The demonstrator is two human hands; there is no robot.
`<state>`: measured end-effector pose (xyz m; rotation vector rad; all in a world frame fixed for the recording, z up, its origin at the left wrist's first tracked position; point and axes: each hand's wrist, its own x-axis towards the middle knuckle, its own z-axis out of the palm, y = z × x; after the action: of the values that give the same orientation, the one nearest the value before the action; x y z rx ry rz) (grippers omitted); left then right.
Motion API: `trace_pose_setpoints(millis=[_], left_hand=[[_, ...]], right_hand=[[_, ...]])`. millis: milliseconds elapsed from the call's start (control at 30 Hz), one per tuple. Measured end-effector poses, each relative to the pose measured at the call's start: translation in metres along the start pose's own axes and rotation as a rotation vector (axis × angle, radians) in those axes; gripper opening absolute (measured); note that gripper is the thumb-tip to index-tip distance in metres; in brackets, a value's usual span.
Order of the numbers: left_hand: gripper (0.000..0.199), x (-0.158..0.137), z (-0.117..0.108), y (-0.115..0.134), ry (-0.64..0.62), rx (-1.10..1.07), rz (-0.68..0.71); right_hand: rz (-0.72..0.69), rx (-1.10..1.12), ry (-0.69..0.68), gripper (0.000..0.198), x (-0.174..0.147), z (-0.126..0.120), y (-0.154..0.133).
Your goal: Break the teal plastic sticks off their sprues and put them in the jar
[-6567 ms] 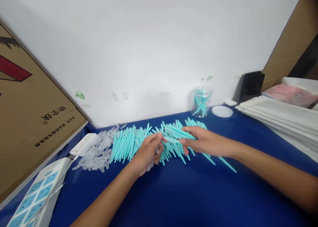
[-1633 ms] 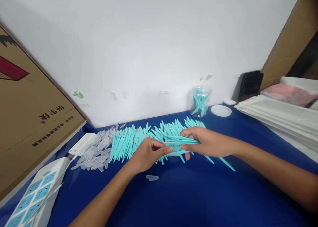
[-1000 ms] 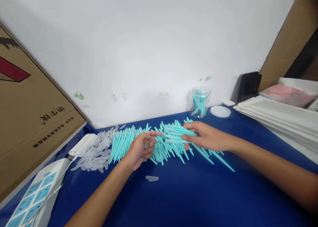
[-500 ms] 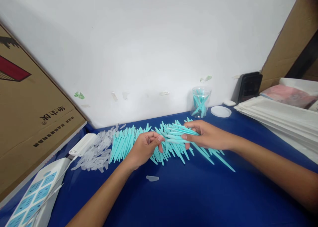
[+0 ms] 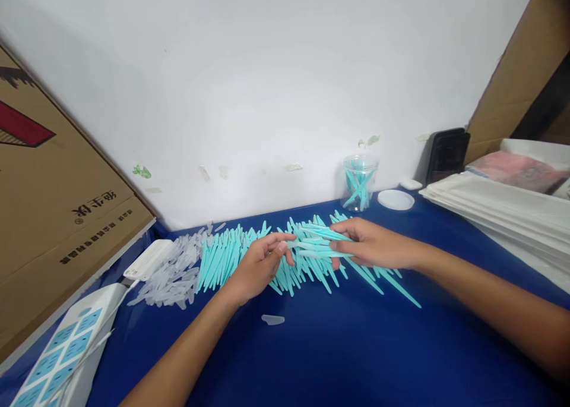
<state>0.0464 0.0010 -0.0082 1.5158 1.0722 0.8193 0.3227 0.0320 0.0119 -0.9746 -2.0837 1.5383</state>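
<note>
Right grip (image 5: pixel 365 243) closed, thumb against fingers, on a fanned bunch of teal sticks (image 5: pixel 320 255), tips pointing left; bunch held above the middle of the surface (image 5: pixel 356 347). Left grip (image 5: pixel 258 267) just beside those tips, thumb and fingers nearly together; cannot tell whether anything is pinched between them. Beneath and behind both, a row of loose teal sticks (image 5: pixel 222 258) runs along the rear edge. Translucent pieces (image 5: pixel 173 276) heaped at the row's left end, toward the left rear corner; one single translucent piece (image 5: pixel 273 319) lies apart, nearer the front edge. Clear jar (image 5: pixel 360 184), upright at the rear edge right of centre, contains teal sticks; white lid (image 5: pixel 396 199) flat just to its right. Power strip (image 5: pixel 103 330) along the left edge.
</note>
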Motion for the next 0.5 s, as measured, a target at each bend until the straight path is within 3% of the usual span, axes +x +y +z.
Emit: trace_pose_setpoints(millis=[500], left_hand=[[0.036, 0.0021, 0.003, 0.0037, 0.172, 0.032, 0.062]], right_hand=[[0.02, 0.028, -0.063, 0.02, -0.0026, 0.001, -0.0045]])
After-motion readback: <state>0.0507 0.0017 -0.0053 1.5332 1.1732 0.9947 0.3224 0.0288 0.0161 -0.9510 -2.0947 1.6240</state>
